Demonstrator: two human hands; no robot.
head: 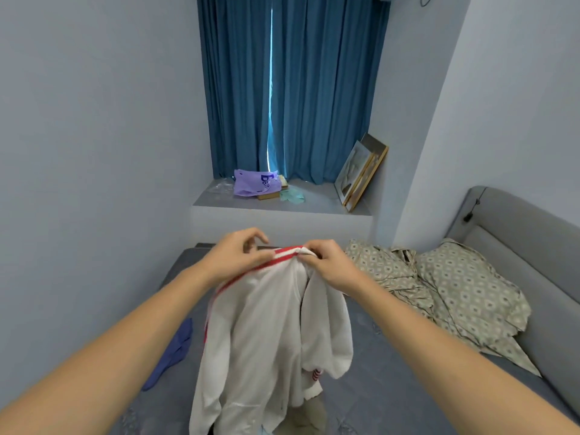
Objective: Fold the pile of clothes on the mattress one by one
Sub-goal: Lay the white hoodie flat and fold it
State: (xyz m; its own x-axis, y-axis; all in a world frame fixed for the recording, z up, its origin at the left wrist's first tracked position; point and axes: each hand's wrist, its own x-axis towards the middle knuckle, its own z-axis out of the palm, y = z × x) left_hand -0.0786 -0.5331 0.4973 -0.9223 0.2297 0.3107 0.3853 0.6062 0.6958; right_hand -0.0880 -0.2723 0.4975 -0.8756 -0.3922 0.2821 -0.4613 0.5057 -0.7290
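Both arms reached forward from the bottom corners of the view, and the two hands met just above centre. The left hand (238,252) pinched the red-and-white striped collar band of a white garment (270,334) between thumb and curled fingers, its grip closed on the fabric at about eleven o'clock of the garment. The right hand (326,262) gripped the bunched cloth at the other end of the band, fingers curled tight round it, at about one o'clock. The two hands were near each other, with a short length of striped band stretched between them.

The garment hung down from both hands toward six o'clock, held up above the grey mattress (392,387), with a red stripe running down its left edge and a small striped cuff showing low on its right side. Whether its bottom edge touched the mattress could not be told.

At eight o'clock a blue piece of clothing (175,350) lay crumpled on the mattress beside the wall. At three o'clock a patterned beige pillow (470,293) and matching rumpled sheet lay against the grey headboard (508,233). At twelve o'clock hung blue curtains (292,89), above a ledge carrying a purple bag (254,183) and leaning picture frames (361,171).
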